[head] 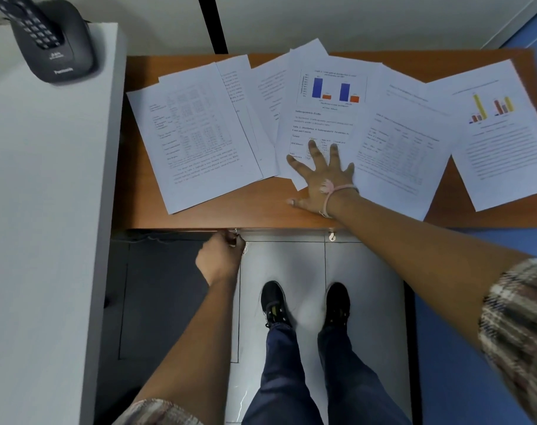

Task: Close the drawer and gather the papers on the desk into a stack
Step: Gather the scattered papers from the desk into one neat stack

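Several printed papers lie fanned across the brown desk (224,210). The leftmost sheet (196,133) carries a table. A sheet with a blue bar chart (328,118) lies in the middle. A sheet with a yellow chart (494,133) is at the right. My right hand (322,173) rests flat, fingers spread, on the lower edge of the blue-chart sheet. My left hand (221,256) is curled at the desk's front edge, fingers on a small metal piece (235,233) of the drawer front. The drawer looks pushed in under the desktop, with only its front edge showing.
A black cordless phone (49,38) stands in its cradle on the white counter (46,210) to the left. A second metal fitting (331,236) hangs under the desk edge. My feet in black shoes (273,302) stand on the white floor below.
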